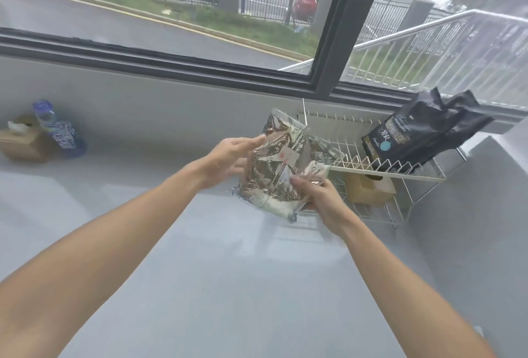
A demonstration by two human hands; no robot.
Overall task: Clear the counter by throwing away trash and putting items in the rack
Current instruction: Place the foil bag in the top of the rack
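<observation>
A shiny silver foil pouch (274, 166) with a small white label is held upright above the grey counter (200, 243), just left of the white wire rack (394, 174). My left hand (228, 157) presses against the pouch's left side. My right hand (317, 194) grips its lower right corner. A black coffee bag (423, 140) leans on the rack's upper tier. A brown cardboard box (368, 189) sits on the rack's lower level.
At the far left of the counter stand a brown tissue box (20, 143) and a blue-labelled plastic bottle (57, 129). A grey wall and a dark-framed window (331, 43) run behind the counter. The counter ends at a wall on the right.
</observation>
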